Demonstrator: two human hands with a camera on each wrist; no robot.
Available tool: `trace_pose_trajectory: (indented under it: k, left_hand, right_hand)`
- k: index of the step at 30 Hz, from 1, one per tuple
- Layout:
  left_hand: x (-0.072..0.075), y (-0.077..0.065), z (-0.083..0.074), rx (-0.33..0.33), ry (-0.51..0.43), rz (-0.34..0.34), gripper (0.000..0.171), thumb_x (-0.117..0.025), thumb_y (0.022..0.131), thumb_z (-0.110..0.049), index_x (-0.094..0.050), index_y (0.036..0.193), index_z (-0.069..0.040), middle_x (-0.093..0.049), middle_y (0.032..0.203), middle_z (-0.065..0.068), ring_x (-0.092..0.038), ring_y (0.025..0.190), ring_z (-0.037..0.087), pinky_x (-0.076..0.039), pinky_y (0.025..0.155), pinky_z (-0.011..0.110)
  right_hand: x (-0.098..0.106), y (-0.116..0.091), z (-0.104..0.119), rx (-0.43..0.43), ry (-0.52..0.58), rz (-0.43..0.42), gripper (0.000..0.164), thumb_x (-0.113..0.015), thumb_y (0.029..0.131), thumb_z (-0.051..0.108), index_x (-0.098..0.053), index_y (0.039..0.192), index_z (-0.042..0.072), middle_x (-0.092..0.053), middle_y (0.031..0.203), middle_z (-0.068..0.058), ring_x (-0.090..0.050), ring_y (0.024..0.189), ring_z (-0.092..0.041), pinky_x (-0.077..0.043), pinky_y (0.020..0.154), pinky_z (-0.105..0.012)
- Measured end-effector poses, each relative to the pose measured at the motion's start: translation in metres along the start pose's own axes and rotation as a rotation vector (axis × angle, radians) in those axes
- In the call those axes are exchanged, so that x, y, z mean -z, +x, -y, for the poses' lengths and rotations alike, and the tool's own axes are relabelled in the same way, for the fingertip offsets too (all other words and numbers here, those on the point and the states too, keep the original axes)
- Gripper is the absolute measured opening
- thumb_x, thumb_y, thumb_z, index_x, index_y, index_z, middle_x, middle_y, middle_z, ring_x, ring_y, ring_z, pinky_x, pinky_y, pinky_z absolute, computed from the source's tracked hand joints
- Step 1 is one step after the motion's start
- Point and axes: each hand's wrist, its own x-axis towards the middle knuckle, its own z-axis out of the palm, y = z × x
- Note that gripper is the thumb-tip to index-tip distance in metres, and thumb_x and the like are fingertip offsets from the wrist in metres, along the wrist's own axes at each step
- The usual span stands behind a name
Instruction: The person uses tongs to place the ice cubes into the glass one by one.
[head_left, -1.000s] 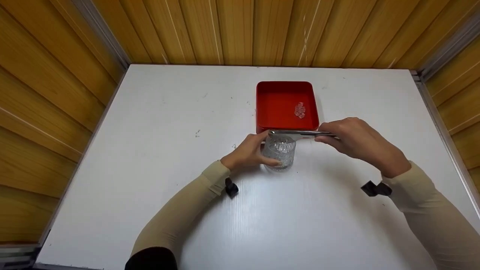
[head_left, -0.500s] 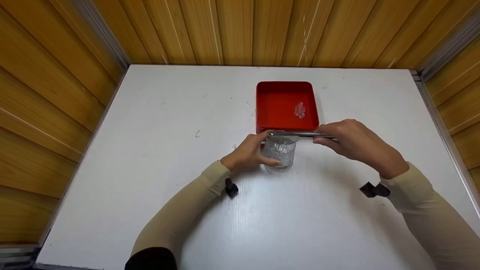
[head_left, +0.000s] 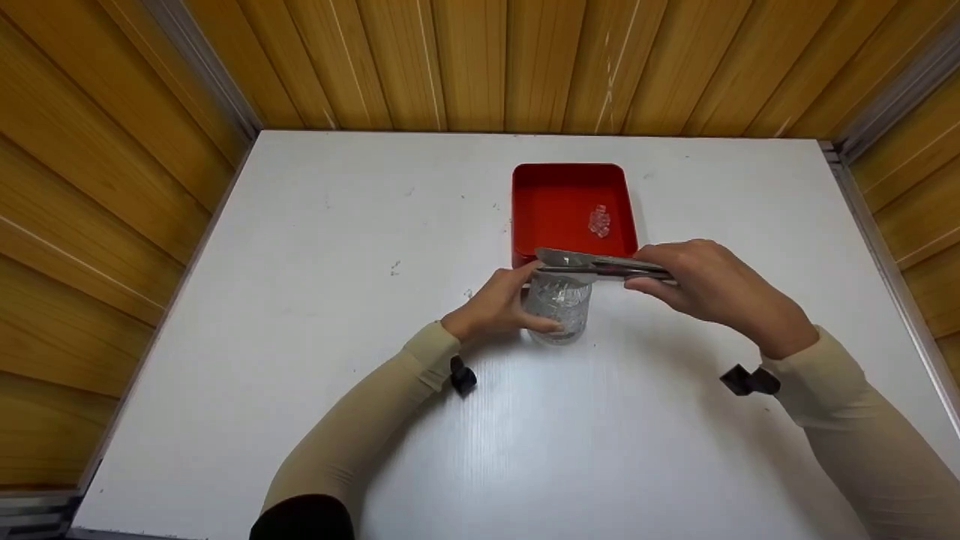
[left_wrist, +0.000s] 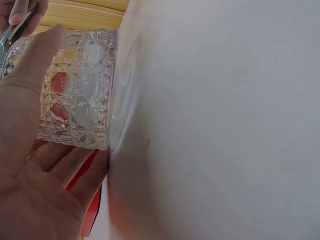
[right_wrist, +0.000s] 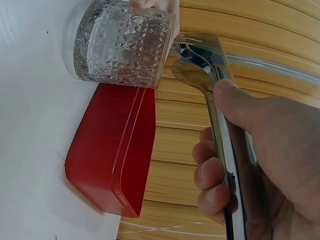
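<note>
A clear cut-glass tumbler [head_left: 559, 307] stands upright on the table. My left hand [head_left: 495, 304] holds its side, with the thumb [left_wrist: 42, 50] on one side and fingers on the other. My right hand [head_left: 712, 289] grips shiny metal tongs [head_left: 600, 265], one end spoon-shaped and the other broad and flat. Their ends lie across the tumbler's mouth. In the right wrist view the two tong ends [right_wrist: 197, 70] stand slightly apart beside the rim. Something clear shows inside the tumbler, but the patterned glass hides what it is.
Just behind the tumbler is a square red tray [head_left: 551, 202]. A small heap of clear pieces [head_left: 599, 221] lies in its right part. The white table [head_left: 337, 300] meets wood-panelled walls [head_left: 465, 67] at the back and sides.
The tongs, seen edge-on before, have turned and parted a little, so one flat end now shows above the other over the rim. The left hand and tumbler have stayed put.
</note>
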Motion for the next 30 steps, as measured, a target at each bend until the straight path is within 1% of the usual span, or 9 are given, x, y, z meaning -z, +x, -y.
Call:
trace_pose_trajectory:
  k: [4, 7, 10, 15, 21, 25, 28, 30]
  left_hand:
    - [0.0, -0.001, 0.0, 0.01, -0.009, 0.0, 0.085, -0.094, 0.075, -0.029, -0.051, 0.145, -0.011, -0.07, 0.127, 0.003, -0.064, 0.116, 0.01, -0.049, 0.1, 0.022]
    - [0.0, -0.001, 0.0, 0.008, -0.003, -0.007, 0.081, -0.094, 0.075, -0.03, -0.053, 0.142, -0.009, -0.07, 0.125, 0.004, -0.064, 0.115, 0.01, -0.049, 0.1, 0.021]
    - [-0.001, 0.0, 0.0, -0.001, 0.016, -0.011, 0.081, -0.094, 0.075, -0.031, -0.054, 0.142, -0.01, -0.07, 0.126, 0.003, -0.064, 0.115, 0.01, -0.049, 0.1, 0.021]
    - [-0.001, 0.0, -0.001, 0.009, 0.031, -0.005, 0.085, -0.094, 0.075, -0.033, -0.052, 0.145, -0.012, -0.068, 0.13, 0.002, -0.061, 0.117, 0.009, -0.047, 0.102, 0.022]
    - [0.0, 0.0, -0.001, -0.004, 0.072, 0.0, 0.086, -0.093, 0.076, -0.034, -0.051, 0.147, -0.01, -0.067, 0.132, 0.004, -0.062, 0.119, 0.012, -0.047, 0.103, 0.023]
    - [0.001, 0.0, -0.001, -0.008, 0.101, -0.003, 0.087, -0.094, 0.075, -0.034, -0.05, 0.147, -0.009, -0.068, 0.13, 0.006, -0.063, 0.118, 0.014, -0.048, 0.101, 0.024]
    - [0.001, 0.0, -0.001, -0.009, 0.102, -0.002, 0.087, -0.093, 0.075, -0.034, -0.05, 0.147, -0.01, -0.068, 0.13, 0.005, -0.062, 0.116, 0.014, -0.048, 0.1, 0.024]
    - [0.001, 0.0, -0.001, -0.013, 0.104, -0.001, 0.087, -0.093, 0.075, -0.034, -0.05, 0.147, -0.01, -0.068, 0.129, 0.005, -0.062, 0.116, 0.014, -0.048, 0.1, 0.024]
  right_hand:
    - [0.0, 0.002, -0.002, -0.028, 0.004, 0.001, 0.021, -0.081, 0.091, 0.023, -0.074, 0.106, 0.01, -0.073, 0.086, 0.003, -0.057, 0.068, -0.012, -0.052, 0.061, -0.032]
    - [0.002, 0.004, -0.005, -0.048, 0.005, 0.003, 0.021, -0.08, 0.092, 0.023, -0.073, 0.106, 0.01, -0.072, 0.084, 0.003, -0.056, 0.067, -0.012, -0.05, 0.061, -0.032]
    - [0.004, 0.007, -0.009, -0.067, 0.001, 0.003, 0.021, -0.08, 0.092, 0.023, -0.073, 0.108, 0.01, -0.072, 0.085, 0.004, -0.056, 0.066, -0.011, -0.049, 0.061, -0.031]
    - [0.004, 0.014, -0.019, -0.093, -0.026, 0.002, 0.021, -0.08, 0.092, 0.022, -0.073, 0.106, 0.008, -0.069, 0.079, 0.004, -0.053, 0.063, -0.012, -0.047, 0.059, -0.03]
    - [0.006, 0.022, -0.03, -0.152, -0.041, 0.039, 0.024, -0.078, 0.093, 0.023, -0.072, 0.109, 0.006, -0.065, 0.075, 0.001, -0.052, 0.063, -0.016, -0.045, 0.058, -0.032]
    - [0.008, 0.029, -0.039, -0.147, -0.058, 0.033, 0.024, -0.078, 0.094, 0.022, -0.073, 0.111, 0.005, -0.068, 0.077, -0.001, -0.054, 0.064, -0.017, -0.045, 0.058, -0.033]
    - [0.009, 0.035, -0.045, -0.131, -0.071, 0.03, 0.023, -0.077, 0.094, 0.02, -0.073, 0.112, 0.006, -0.071, 0.08, -0.002, -0.054, 0.063, -0.018, -0.046, 0.058, -0.033]
    - [0.01, 0.039, -0.048, -0.134, -0.079, 0.043, 0.023, -0.076, 0.095, 0.02, -0.073, 0.113, 0.007, -0.071, 0.081, -0.002, -0.054, 0.063, -0.017, -0.045, 0.057, -0.033]
